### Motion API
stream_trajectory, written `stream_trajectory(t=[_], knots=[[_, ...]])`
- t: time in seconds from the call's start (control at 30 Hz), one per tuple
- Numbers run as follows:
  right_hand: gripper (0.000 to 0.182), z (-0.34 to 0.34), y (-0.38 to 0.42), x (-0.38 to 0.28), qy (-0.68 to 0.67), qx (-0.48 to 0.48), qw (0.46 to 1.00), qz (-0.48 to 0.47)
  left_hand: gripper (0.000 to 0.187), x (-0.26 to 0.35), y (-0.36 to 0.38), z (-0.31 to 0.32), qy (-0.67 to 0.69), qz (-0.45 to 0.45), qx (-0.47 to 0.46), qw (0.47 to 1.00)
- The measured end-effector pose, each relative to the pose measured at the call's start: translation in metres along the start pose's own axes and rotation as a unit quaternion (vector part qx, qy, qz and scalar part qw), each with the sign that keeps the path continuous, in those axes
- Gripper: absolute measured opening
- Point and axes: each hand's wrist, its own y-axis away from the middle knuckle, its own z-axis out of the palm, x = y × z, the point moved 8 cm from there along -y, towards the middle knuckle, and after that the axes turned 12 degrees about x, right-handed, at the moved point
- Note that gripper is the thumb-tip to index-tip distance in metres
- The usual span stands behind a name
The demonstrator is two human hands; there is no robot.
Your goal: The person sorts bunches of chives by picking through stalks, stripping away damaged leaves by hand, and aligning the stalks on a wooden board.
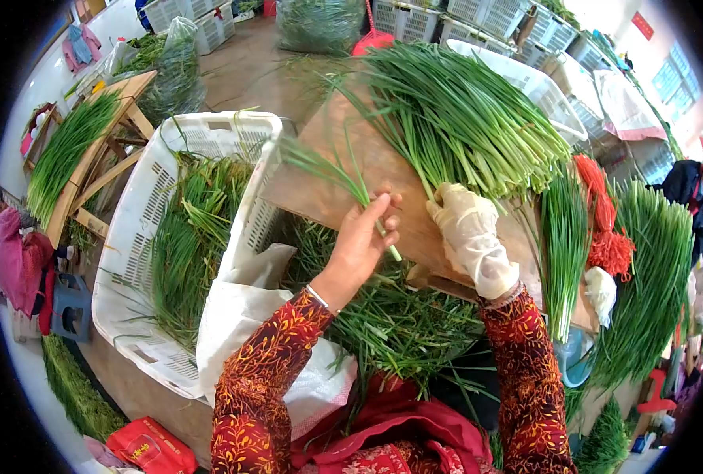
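My bare left hand [355, 245] is closed around a few green chive stalks [358, 188], their leaves pointing up and left and blurred, the pale ends sticking out below the fingers. My right hand [474, 237], in a whitish glove, pinches a chive stalk at the near edge of a large pile of chives [462, 118]. That pile lies on a tilted wooden board [308, 182], pale stems toward the right. A smaller row of chives [563, 253] rests right of the board, beside a bundle of red ties [604, 229].
On the left stands a white plastic crate [122, 261] with loose chives inside. Chive scraps [407, 324] heap below the board, above my lap. More chives [644, 276] hang at the right. A wooden stand [90, 186] with chives is at the far left, near a blue stool [71, 308].
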Motion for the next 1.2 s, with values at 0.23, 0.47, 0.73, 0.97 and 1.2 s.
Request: stream_trajectory(t=[0.23,0.47,0.73,0.97,1.2], knots=[[0.030,-0.008,0.048,-0.030,-0.270,-0.127,0.954,0.013,0.029,-0.005,0.008,0.009,-0.119,-0.009,-0.018,0.993],[0.029,-0.015,0.010,0.018,0.011,0.102,0.995,0.005,0.018,0.003,-0.001,0.000,0.008,0.031,0.014,0.999],[0.021,-0.008,0.022,0.028,-0.234,-0.014,0.961,0.150,0.019,-0.014,0.000,0.006,-0.011,-0.027,-0.035,0.999],[0.023,-0.001,0.050,-0.021,-0.465,-0.103,0.870,0.126,0.023,-0.016,0.004,0.012,-0.083,-0.035,-0.012,0.996],[0.030,0.001,0.006,0.018,0.009,0.057,0.998,0.012,0.017,-0.001,-0.004,0.001,-0.017,0.010,0.032,0.999]])
